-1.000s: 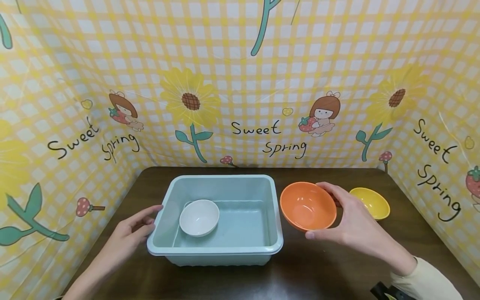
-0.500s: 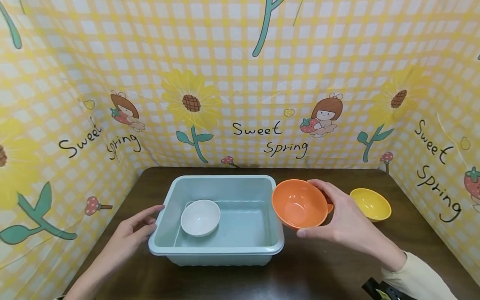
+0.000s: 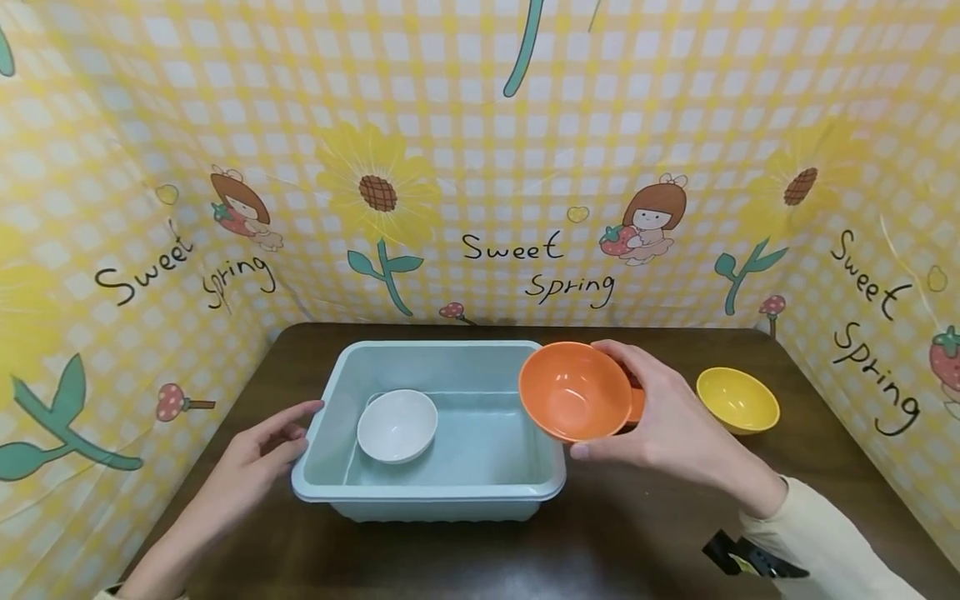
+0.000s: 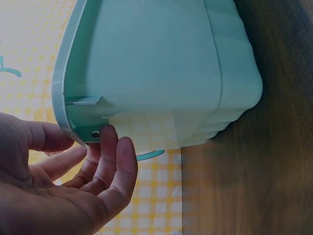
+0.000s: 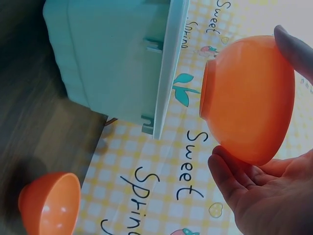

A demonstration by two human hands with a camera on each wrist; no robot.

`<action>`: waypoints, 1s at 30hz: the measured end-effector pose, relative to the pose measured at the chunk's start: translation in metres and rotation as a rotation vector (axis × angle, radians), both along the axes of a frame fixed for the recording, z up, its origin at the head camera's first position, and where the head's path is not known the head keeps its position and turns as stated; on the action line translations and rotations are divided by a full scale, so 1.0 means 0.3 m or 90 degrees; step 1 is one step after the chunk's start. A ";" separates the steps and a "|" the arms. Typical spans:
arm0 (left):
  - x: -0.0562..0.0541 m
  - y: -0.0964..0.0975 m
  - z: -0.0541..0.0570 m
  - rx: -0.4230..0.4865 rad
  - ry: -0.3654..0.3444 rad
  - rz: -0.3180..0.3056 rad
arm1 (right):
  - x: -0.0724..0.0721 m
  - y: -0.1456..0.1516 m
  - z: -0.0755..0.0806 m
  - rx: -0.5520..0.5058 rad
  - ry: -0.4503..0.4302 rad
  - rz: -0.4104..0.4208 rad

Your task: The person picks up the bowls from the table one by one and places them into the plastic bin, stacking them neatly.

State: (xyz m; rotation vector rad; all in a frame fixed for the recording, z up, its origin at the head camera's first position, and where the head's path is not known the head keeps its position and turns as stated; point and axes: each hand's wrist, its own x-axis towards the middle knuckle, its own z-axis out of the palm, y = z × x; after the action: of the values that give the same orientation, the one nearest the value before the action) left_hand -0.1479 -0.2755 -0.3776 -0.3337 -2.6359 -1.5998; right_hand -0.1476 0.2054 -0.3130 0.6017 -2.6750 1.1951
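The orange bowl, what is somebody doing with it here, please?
A person's right hand grips the orange bowl, held up at the right end of the light blue tub. The left hand holds the tub's left rim. A white bowl is inside the tub; a yellow bowl rests on the table.

One white bowl (image 3: 397, 427), two orange bowls (image 3: 575, 392) (image 5: 49, 205) and one yellow bowl (image 3: 738, 401) make four bowls; one blue tub (image 3: 427, 492), one brown bench (image 3: 450, 558).

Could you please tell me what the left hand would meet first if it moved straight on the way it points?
The left hand would most likely meet the light-blue basin at once: its fingertips lie against or right beside its rim.
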 end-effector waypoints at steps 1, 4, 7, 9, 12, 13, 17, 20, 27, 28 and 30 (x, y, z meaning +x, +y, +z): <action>0.000 0.000 0.000 0.003 0.000 0.000 | -0.004 -0.005 0.003 -0.002 -0.001 0.005; 0.001 0.000 -0.003 0.011 0.003 -0.002 | -0.018 -0.021 0.009 -0.009 -0.002 0.018; 0.001 0.003 -0.005 0.015 0.006 -0.003 | -0.029 -0.037 0.015 -0.013 0.001 0.027; 0.002 0.004 -0.006 0.015 0.008 -0.003 | -0.035 -0.047 0.016 -0.010 0.005 0.028; 0.003 0.004 -0.007 0.008 0.007 0.001 | -0.043 -0.062 0.017 -0.006 0.009 0.032; 0.003 0.004 -0.008 0.007 0.007 0.001 | -0.046 -0.066 0.017 -0.004 0.008 0.033; 0.004 0.005 -0.008 0.005 0.001 0.002 | -0.058 -0.084 0.021 0.000 0.004 0.040; 0.004 0.007 -0.005 0.005 0.000 0.002 | -0.068 -0.096 0.025 0.005 0.007 0.044; 0.003 0.009 -0.001 0.006 0.001 0.004 | -0.089 -0.131 0.031 0.016 0.010 0.053; 0.004 0.009 -0.001 0.005 0.000 0.004 | -0.090 -0.136 0.031 0.020 0.008 0.053; 0.004 0.009 -0.002 0.007 -0.003 0.002 | -0.094 -0.147 0.030 0.024 0.004 0.055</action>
State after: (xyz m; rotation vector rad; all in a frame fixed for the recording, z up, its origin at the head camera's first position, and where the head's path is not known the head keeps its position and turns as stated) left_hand -0.1467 -0.2729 -0.3781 -0.3249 -2.6294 -1.6147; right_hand -0.1759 0.1613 -0.3040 0.7322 -2.6975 1.1649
